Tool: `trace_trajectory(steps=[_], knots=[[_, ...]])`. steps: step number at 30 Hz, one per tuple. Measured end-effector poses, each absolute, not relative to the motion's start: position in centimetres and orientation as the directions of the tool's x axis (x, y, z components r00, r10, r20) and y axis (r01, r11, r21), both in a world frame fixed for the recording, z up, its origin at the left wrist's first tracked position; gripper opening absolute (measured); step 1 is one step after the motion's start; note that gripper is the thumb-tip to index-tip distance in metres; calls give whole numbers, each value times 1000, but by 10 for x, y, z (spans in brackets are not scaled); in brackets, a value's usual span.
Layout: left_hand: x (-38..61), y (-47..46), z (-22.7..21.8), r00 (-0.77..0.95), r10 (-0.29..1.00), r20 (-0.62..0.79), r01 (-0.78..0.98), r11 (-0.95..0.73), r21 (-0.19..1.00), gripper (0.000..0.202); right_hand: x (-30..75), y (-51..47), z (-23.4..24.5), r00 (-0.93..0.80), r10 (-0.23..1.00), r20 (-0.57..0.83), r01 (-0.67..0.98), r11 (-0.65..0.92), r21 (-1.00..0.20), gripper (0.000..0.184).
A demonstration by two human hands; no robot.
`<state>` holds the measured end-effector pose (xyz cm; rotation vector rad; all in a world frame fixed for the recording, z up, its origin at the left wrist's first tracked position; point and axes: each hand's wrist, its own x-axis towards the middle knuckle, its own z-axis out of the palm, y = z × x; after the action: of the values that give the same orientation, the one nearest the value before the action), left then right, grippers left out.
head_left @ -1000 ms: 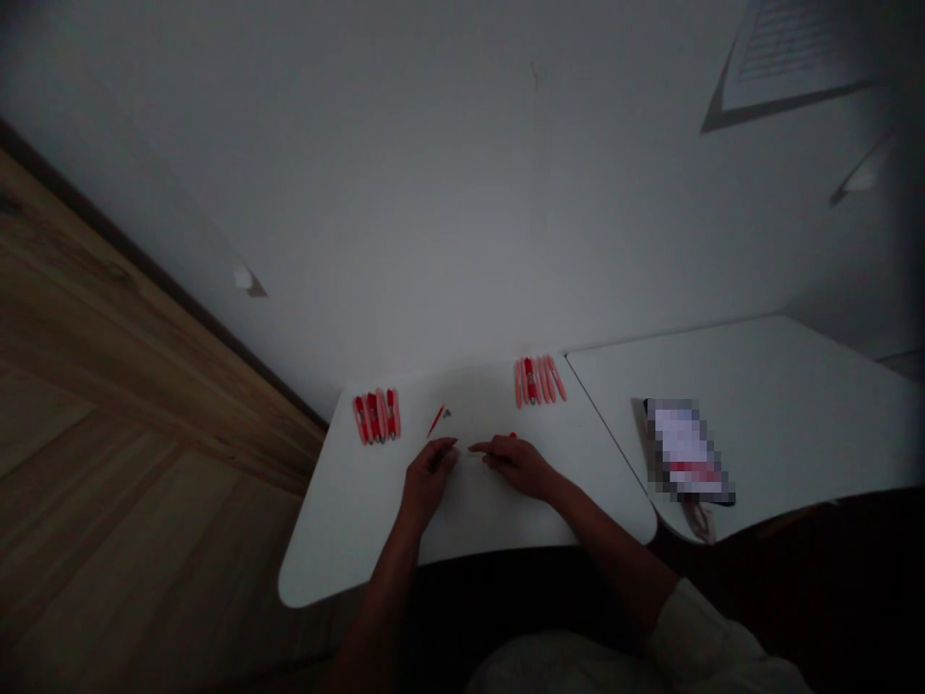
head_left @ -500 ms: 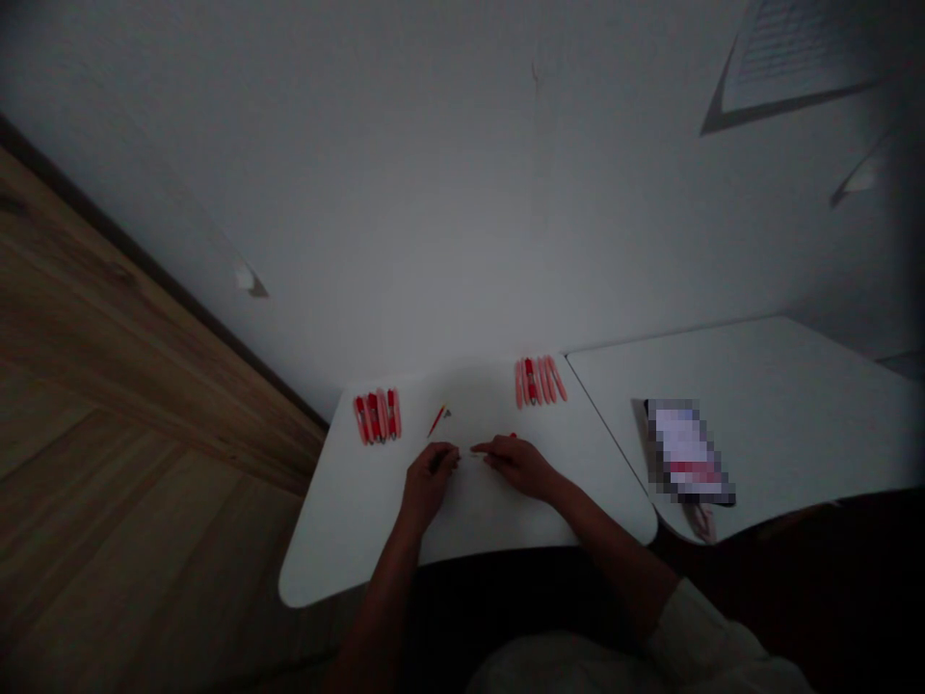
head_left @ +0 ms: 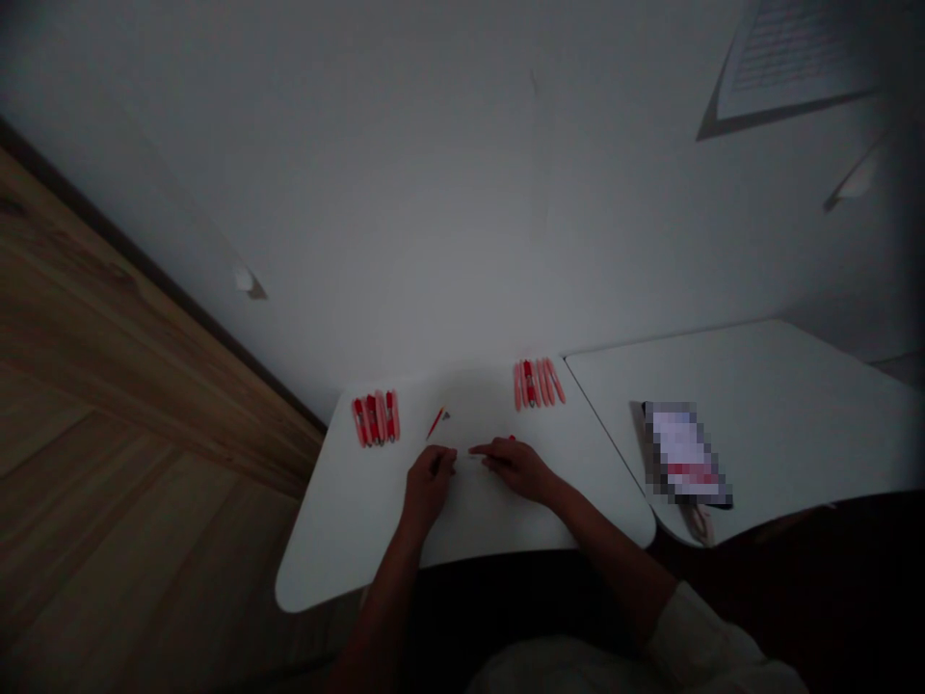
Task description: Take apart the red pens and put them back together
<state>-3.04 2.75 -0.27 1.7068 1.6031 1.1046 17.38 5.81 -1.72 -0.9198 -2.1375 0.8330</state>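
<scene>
Both of my hands rest near the middle of a small white table [head_left: 347, 540]. My left hand [head_left: 428, 485] has its fingers curled in a pinch on something small that I cannot make out. My right hand [head_left: 515, 467] is closed too, fingertips pointing left toward the left hand, with a bit of red showing behind it. A thin red part [head_left: 435, 421] lies on the table just beyond my left hand. A row of red pens [head_left: 376, 417] lies at the back left, and another row of red and pink pens [head_left: 539, 382] at the back right.
A second white table [head_left: 795, 386] adjoins on the right and carries a dark flat object with a blurred face [head_left: 686, 455]. A white wall rises behind the tables. Wooden floor [head_left: 108, 434] lies to the left. The scene is dim.
My left hand's fingers have curled in slightly closer toward the right hand. Otherwise the hands and the pens stay where they were.
</scene>
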Motion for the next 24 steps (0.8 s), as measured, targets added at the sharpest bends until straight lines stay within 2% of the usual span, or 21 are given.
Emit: trace_trajectory(steps=[5,13,18,24], knots=[[-33,29,-7,-45,979,201,440,-162,884,24,173,59,-18,-533,784,318,356,549,-757,32],[-31,28,-3,-100,983,152,497,-83,864,31,173,58,-15,-532,783,322,355,551,-755,33],[-30,28,-2,-86,980,177,559,-100,823,37,173,58,-17,-534,783,319,363,553,-750,33],[-31,27,-4,-51,983,176,486,-130,864,27,173,59,-18,-539,778,323,357,558,-749,33]])
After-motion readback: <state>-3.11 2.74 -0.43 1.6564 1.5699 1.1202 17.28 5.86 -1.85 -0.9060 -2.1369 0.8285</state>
